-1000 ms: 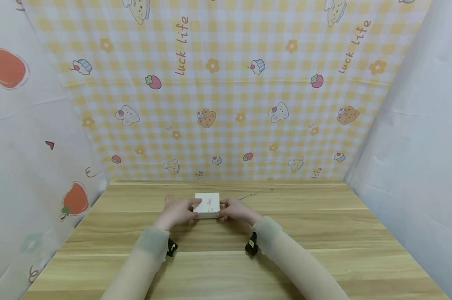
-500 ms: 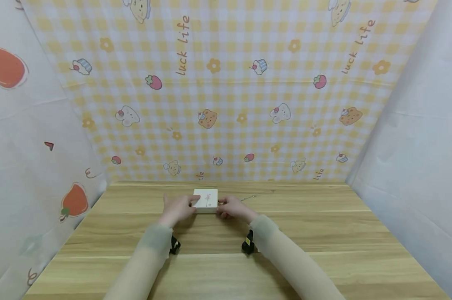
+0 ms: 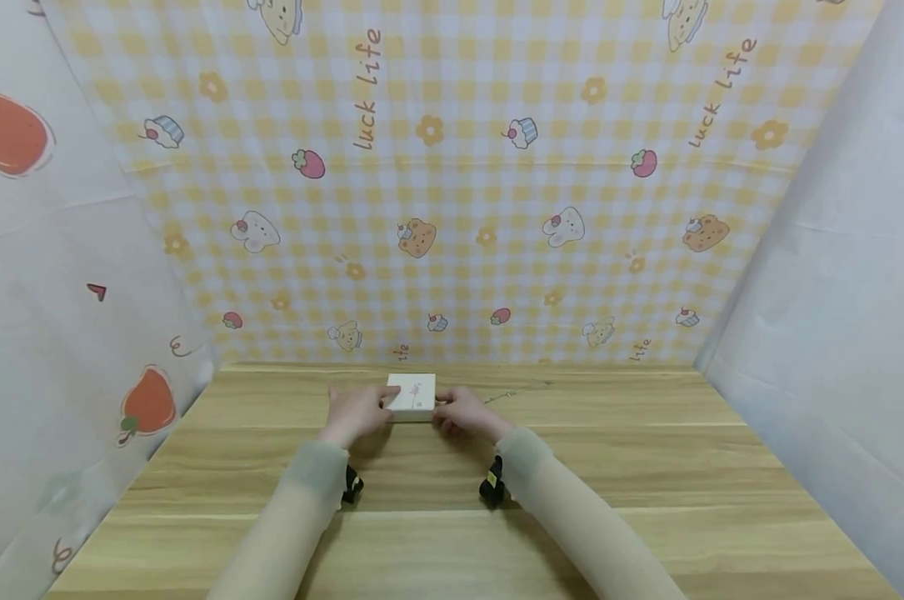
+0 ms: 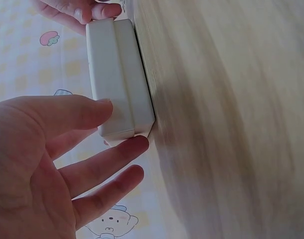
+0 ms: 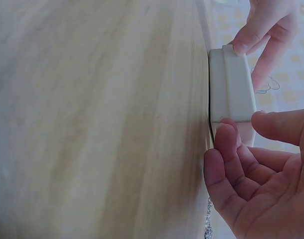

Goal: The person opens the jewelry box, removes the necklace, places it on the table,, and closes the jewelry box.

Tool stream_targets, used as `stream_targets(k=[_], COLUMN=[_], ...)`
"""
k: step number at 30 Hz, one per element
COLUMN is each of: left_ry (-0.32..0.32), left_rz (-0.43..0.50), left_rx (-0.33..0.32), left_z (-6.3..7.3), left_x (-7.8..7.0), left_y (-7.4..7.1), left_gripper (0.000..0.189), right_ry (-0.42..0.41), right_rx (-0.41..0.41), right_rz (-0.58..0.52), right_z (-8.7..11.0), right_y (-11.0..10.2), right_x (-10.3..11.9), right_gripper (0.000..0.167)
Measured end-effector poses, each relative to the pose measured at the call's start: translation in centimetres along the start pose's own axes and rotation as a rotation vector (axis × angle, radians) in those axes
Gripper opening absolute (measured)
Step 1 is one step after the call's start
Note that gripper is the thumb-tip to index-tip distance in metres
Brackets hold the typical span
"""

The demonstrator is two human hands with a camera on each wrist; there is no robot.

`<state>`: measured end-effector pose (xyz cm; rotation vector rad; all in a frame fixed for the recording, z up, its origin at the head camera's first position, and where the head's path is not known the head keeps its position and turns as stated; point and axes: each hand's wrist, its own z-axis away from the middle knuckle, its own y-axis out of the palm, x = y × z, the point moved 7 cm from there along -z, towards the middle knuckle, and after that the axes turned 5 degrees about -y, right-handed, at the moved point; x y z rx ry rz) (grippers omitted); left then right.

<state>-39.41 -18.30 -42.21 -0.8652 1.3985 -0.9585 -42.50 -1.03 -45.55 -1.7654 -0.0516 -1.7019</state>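
A small white lidded box (image 3: 411,398) with a pink floral print on its top sits on the wooden table near the back wall. On its left side my left hand (image 3: 357,412) holds it; in the left wrist view the thumb lies on the lid's front and a finger touches the lower corner of the box (image 4: 114,74). My right hand (image 3: 466,413) holds the opposite side, with the thumb at the lid's corner and the fingers curled against the side in the right wrist view. Just right of that hand, a thin chain (image 3: 508,393) lies on the table.
Behind the wooden table (image 3: 452,550) hangs a yellow checked cloth (image 3: 452,192) with cartoon prints. White cloth walls flank it at left (image 3: 84,250) and right (image 3: 834,292). Black wrist devices sit under both forearms.
The box has slid a little farther away, toward the back cloth, with both hands still on it. The chain has stayed where it was on the table.
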Motion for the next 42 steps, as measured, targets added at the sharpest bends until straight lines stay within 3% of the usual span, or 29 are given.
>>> stream_targets(k=[15,24,32,36,42], left_ry=[-0.012,0.012,0.05,0.077,0.114], left_rz=[0.024,0.04,-0.084,-0.09,-0.085], left_rx=[0.029,0.0,-0.062,-0.091,-0.097], left_z=[0.2,0.4,0.8,1.2,1.9], left_x=[0.3,0.8,0.7,0.2,-0.4], left_y=[0.6,0.0,-1.2,-1.8,-2.5], left_gripper=[0.051,0.065,0.068,0.069,0.074], right_ry=[0.012,-0.015,-0.07,-0.119,-0.164], right_rx=[0.0,-0.018,-0.005,-0.013,-0.09], right_rz=[0.004,0.034,0.041,0.133,0.325], right_z=[0.5,1.0,2.6,3.7,5.9], right_y=[0.3,-0.6,-2.3,-3.6,-6.9], right_x=[0.0,0.3,0.4,0.5,0.5], right_gripper=[0.036,0.042,0.045,0.046,0.046])
